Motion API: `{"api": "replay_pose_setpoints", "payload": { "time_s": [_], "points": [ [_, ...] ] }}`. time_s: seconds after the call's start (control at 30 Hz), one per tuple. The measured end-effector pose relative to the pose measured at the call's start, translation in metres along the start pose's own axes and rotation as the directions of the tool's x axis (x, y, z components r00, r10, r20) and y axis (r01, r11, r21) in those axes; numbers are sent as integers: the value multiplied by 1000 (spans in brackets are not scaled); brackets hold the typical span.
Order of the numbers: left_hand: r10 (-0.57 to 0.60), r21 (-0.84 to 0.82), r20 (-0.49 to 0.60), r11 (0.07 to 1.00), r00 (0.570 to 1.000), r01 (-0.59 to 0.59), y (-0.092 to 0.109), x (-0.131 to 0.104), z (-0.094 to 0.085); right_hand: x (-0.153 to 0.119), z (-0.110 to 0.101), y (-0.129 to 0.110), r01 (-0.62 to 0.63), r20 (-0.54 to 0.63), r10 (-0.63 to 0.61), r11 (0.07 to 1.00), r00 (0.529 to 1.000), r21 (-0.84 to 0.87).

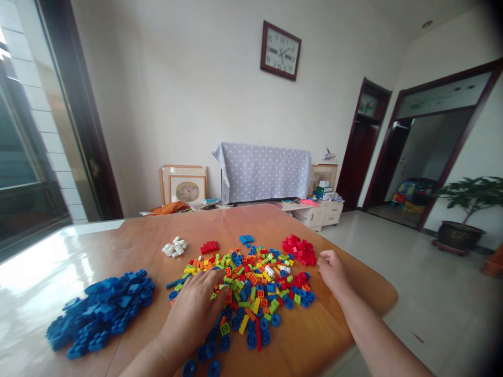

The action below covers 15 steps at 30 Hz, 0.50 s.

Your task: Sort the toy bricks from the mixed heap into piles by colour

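Observation:
My left hand (196, 303) rests over the left side of a mixed pile of toy building bricks (251, 283), fingers stretched forward and thumb apart, so it is open. Yellow, orange, green, red and blue pieces lie around its fingers, and the hand hides some of them. Just right of a heap of red bricks (298, 250), my right hand (332, 269) is closed, its fingers curled in. Whatever it may hold is hidden. Blue toy wheels (251, 340) are scattered along the near side of the mixed pile.
A large heap of blue bricks (106, 309) lies on the wooden table (137, 230) at left. Farther back are small groups of white bricks (175, 247), red bricks (209, 246) and blue bricks (247, 239). The table's rounded edge (389, 298) is at right.

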<state>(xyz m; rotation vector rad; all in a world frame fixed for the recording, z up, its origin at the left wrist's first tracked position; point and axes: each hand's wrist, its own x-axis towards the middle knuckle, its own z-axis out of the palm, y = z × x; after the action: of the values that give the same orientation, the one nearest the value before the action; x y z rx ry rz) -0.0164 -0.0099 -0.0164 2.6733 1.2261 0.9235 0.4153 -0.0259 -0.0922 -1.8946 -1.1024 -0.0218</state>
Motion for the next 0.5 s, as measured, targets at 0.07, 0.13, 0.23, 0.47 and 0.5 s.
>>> {"api": "replay_pose_setpoints", "payload": {
  "time_s": [0.07, 0.13, 0.23, 0.47, 0.5],
  "points": [
    [-31, 34, 26, 999, 999, 30, -2, 1, 0, -2, -1, -4, 8, -14, -8, 1000, 1000, 6],
    [-67, 66, 51, 996, 996, 63, -3, 0, 0, -3, -2, -9, 29, -12, -28, 999, 1000, 15],
    [-112, 97, 98, 990, 989, 102, -3, -1, -1, -7, -1, -25, 104, 28, -105, 994, 994, 41],
    [-161, 118, 190, 983, 968, 140, -8, -5, 5, -35, 16, -98, 353, 205, -385, 919, 900, 176],
    [-168, 113, 194, 983, 966, 148, -10, -5, 6, -41, 19, -111, 388, 238, -423, 904, 874, 182]
  ]
}}
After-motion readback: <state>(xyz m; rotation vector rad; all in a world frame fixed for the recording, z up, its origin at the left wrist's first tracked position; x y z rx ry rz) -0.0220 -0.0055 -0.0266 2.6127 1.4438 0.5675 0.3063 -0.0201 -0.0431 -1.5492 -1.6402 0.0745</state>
